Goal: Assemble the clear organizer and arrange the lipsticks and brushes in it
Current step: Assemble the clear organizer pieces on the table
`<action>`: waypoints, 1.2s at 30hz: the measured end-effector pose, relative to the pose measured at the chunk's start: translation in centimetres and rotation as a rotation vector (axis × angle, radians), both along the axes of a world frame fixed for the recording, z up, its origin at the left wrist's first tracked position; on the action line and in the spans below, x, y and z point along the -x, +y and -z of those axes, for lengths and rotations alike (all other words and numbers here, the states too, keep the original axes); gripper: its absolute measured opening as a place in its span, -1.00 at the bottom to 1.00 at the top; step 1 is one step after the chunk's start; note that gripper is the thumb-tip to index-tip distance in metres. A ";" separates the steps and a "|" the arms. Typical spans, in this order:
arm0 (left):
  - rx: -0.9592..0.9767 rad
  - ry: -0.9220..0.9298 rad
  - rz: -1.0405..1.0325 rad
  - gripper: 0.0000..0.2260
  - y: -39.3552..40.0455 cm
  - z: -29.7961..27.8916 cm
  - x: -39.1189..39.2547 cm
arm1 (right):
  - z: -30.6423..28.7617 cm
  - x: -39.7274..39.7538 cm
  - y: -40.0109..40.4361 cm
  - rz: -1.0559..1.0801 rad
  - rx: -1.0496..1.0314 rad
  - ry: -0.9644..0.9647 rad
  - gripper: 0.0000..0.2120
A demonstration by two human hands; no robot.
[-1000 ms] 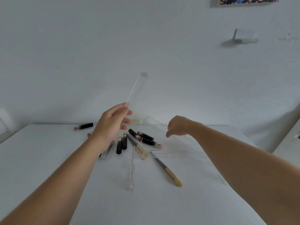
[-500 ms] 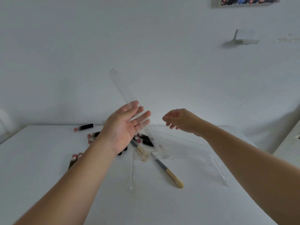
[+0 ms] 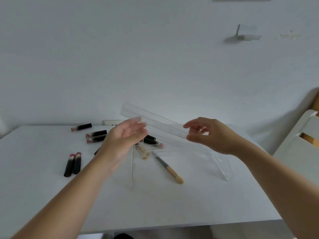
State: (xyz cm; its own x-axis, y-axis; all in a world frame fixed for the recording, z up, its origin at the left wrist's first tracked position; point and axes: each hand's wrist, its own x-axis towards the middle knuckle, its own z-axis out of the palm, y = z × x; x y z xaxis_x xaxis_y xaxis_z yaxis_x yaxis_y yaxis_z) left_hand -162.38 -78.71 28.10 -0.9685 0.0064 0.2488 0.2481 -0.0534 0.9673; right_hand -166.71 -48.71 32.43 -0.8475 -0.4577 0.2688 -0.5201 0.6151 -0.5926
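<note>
White surface [image 3: 155,204] carried the remaining clear organizer panels [image 3: 181,152], lying flat at centre-right, with black lipsticks [image 3: 72,163] scattered to the left and behind, and a brush [image 3: 168,168] beside the panels. One long clear panel [image 3: 160,122] was held above the surface, tilted down to the right. Right hand [image 3: 209,135] pinched its lower end; left hand [image 3: 124,140] touched its upper part with straight, blurred fingers.
</note>
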 end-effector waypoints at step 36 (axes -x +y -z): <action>0.313 -0.137 -0.144 -0.77 0.1 6.8 -0.6 | 8.7 -2.4 3.0 0.113 -0.177 0.315 -0.70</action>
State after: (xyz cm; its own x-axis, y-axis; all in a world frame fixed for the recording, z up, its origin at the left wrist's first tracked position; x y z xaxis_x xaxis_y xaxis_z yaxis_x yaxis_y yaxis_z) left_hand -161.83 -78.58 21.34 -0.9892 -0.0769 0.1246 0.0989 0.2766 0.9559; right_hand -164.36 -45.69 23.78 -0.7838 -0.4288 0.4491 -0.5828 0.7576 -0.2938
